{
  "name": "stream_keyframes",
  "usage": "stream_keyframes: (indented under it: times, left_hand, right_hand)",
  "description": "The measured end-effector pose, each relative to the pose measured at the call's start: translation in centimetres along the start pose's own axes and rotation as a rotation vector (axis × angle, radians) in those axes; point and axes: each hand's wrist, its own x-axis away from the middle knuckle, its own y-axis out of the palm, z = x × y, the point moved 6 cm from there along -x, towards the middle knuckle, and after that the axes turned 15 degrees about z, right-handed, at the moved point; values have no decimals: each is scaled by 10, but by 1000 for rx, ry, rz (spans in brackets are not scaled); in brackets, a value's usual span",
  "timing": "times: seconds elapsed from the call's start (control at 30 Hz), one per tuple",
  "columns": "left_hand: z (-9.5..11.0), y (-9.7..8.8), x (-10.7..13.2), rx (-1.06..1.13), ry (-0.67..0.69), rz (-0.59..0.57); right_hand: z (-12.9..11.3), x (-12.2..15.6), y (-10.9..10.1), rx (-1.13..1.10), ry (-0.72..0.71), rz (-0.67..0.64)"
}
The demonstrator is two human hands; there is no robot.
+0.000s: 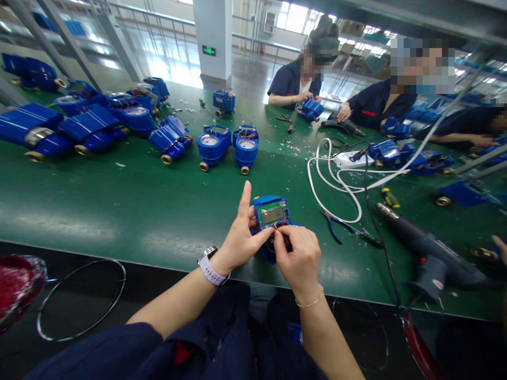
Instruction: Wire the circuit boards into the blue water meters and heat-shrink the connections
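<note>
A blue water meter (272, 212) with a small grey display on its open top rests near the front edge of the green table (130, 211). My left hand (240, 237) grips the meter's left side, thumb pressed near its thin wires and index finger pointing up. My right hand (298, 258) is closed in a pinch on those thin wires at the meter's front. What lies under the fingers is hidden.
Several blue meters (214, 143) lie across the far left and middle. A heat gun (428, 248), pliers (348, 228), a white cable (336, 184) and a power strip (350, 158) are at the right. Other people (301, 79) work on meters across the table.
</note>
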Motion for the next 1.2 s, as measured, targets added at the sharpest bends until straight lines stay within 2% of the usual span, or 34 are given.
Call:
stream_keyframes:
  times: [0.13,0.3,0.43,0.53,0.63,0.77,1.0,1.1,1.2]
  left_hand:
    - [0,1,-5,-9,-33,-26]
    - [-3,0,-18,72,-241,-137]
    - [-1,-3,-28,123,-352,-173]
    - [-4,-3,-32,143,-392,-139]
    - [-8,-2,-31,159,-407,-104]
    - [-10,0,-29,157,-441,-69]
    - [-10,-1,-18,270,-577,36]
    - [-11,-9,-6,285,-511,120]
    - [-13,-28,4,126,-321,221]
  right_hand:
    - [3,-2,-2,59,-34,-37]
    - [12,-5,-4,97,-63,-44]
    - [19,-2,-4,88,-78,-12]
    - [17,4,-8,62,-81,72]
    - [5,10,-10,21,-116,132]
    - [-9,15,-1,5,-111,77]
    - [2,13,7,-106,79,29]
    - [8,11,4,-168,160,19]
    - [14,9,1,-203,244,22]
